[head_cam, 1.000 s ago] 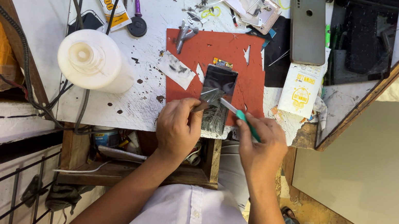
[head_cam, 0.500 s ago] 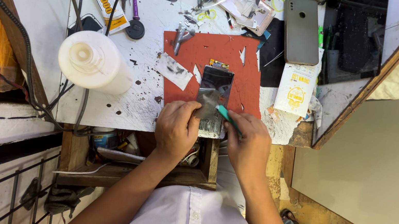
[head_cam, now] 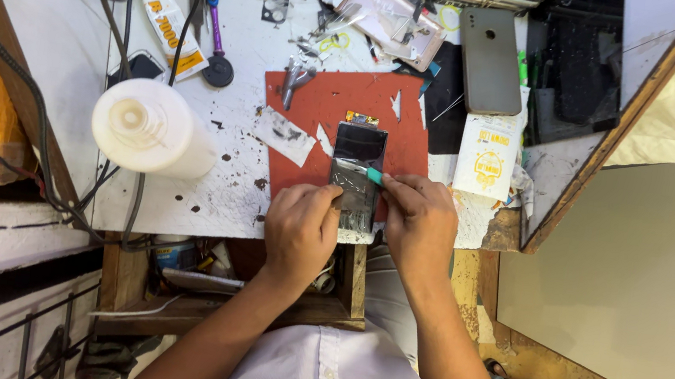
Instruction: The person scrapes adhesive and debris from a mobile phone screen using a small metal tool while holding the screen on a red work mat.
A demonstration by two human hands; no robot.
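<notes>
While the left hand (head_cam: 301,228) presses down on the near end of the phone screen panel (head_cam: 355,179), the right hand (head_cam: 416,223) now works much closer to it than a second ago. Then the right hand was held further out to the right, with the teal-handled tool (head_cam: 373,175) slanting well clear of the panel's edge. Now the hand has moved in, and the tip of the tool lies on the glass near the middle of the panel. The fingers of the right hand are closed around the tool handle in a pinch. The fingers of the left hand are curled and rest on the lower part of the panel; they hold it flat, they do not lift it.

The panel itself has not moved: it lies lengthwise on the red mat (head_cam: 327,109) at the front edge of the worktop (head_cam: 224,182). The work seems to have passed from approach to contact, so the scraping or prying on the panel surface is probably going on now. A white bottle (head_cam: 148,126) stands to the left, and a grey phone (head_cam: 489,60) lies face down further back.
</notes>
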